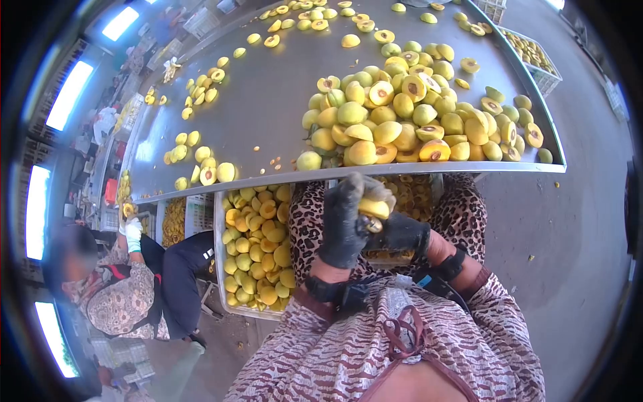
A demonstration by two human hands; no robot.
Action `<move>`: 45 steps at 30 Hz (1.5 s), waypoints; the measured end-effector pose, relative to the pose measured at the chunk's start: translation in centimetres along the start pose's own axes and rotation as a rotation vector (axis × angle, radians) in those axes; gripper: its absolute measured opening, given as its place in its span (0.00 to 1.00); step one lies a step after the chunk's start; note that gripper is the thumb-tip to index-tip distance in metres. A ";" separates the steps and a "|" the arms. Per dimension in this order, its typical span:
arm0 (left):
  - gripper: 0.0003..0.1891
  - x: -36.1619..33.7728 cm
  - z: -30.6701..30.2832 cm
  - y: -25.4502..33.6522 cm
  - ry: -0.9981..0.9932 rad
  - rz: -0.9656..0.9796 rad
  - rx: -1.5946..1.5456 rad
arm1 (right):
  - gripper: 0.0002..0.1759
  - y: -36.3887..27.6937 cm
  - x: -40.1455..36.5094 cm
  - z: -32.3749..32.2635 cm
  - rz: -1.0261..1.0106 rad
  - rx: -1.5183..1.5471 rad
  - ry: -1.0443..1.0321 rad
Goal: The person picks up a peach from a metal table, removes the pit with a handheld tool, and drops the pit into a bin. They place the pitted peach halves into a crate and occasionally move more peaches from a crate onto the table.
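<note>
My left hand (343, 218), in a dark glove, is closed around a yellow peach half (375, 208) just below the table's near edge. Against it, my right hand (402, 234), also dark-gloved, is curled around a small shiny metal tool (370, 224) that touches the fruit's underside. Its full shape is hidden by my fingers. Below my hands, between my knees, a container of cut peach pieces (408, 194) is partly covered. Beyond them, a big heap of whole and halved peaches (395, 114) lies on the metal table (268, 120).
A white crate of peach halves (258, 248) stands left of my legs. Scattered halves (201, 87) and small loose stones lie on the table's left. A co-worker (127, 288) with light gloves sits at the left. More filled crates (536, 60) stand beyond the right edge.
</note>
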State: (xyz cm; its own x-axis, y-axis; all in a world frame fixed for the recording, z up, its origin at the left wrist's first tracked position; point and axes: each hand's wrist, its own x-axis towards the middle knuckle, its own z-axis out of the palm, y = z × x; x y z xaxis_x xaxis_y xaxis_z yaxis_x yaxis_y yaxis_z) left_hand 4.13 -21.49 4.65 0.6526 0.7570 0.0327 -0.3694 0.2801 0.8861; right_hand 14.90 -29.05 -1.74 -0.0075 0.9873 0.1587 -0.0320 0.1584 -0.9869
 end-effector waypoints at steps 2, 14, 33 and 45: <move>0.27 -0.9 -1.6 1.8 0.078 -0.078 -0.271 | 0.10 -0.2 0.6 0.8 0.175 0.202 -0.297; 0.20 12.8 -7.4 0.4 0.095 0.622 1.509 | 0.06 2.2 -1.2 -2.1 0.152 -0.585 0.238; 0.27 19.9 -10.5 -1.7 -0.192 0.383 1.985 | 0.08 0.2 -4.8 -3.5 0.175 -0.427 0.360; 0.36 27.5 -13.4 0.8 -0.524 0.022 1.979 | 0.06 -1.2 -3.4 -4.3 0.301 -0.605 0.330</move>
State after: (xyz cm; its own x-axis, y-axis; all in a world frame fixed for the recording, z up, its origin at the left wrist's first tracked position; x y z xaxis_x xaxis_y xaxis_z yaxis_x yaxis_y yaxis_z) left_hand 12.94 7.47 0.05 0.8805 0.4426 -0.1698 0.4578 -0.8869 0.0617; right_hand 19.27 -32.54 -1.23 0.3740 0.9264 -0.0442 0.4795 -0.2340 -0.8457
